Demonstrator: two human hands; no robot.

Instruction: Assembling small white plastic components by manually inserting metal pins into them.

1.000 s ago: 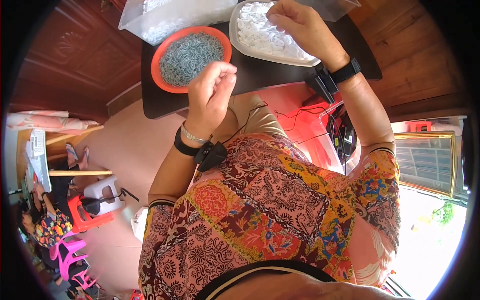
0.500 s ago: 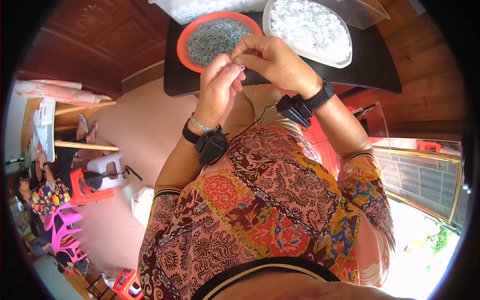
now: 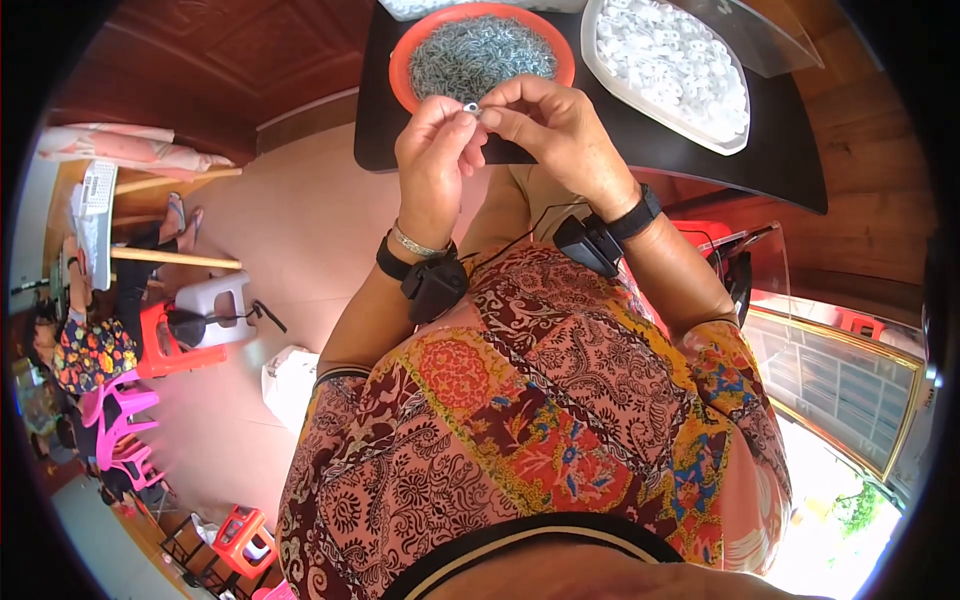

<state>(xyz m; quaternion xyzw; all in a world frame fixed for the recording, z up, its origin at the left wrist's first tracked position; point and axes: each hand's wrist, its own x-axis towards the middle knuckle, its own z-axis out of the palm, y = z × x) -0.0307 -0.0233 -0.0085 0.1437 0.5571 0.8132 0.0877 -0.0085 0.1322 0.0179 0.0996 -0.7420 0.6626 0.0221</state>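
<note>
My left hand (image 3: 430, 170) pinches a small white plastic clip (image 3: 471, 108) between thumb and fingertips, its ring-like end upward. Close against it, my right hand (image 3: 570, 135) has thumb and forefinger pressed together; whatever lies between them is too small and hidden to name. Both hands are above the near edge of a black table (image 3: 690, 170). Just beyond them is an orange-red round tray (image 3: 400, 75) heaped with thin grey metal nails (image 3: 480, 55). To its right stands a white tub (image 3: 660, 120) full of loose white plastic clips (image 3: 670, 55).
Another pale container (image 3: 450, 8) shows at the top edge. Black devices on straps (image 3: 437, 288) sit on both wrists, with a cable between them. Far left, a person (image 3: 95, 350) sits near a red stool (image 3: 170, 345) and pink chairs (image 3: 125, 410).
My view has shifted, so the table and trays appear farther right and higher. My fingertips have come together around the white clip, which now shows more plainly.
</note>
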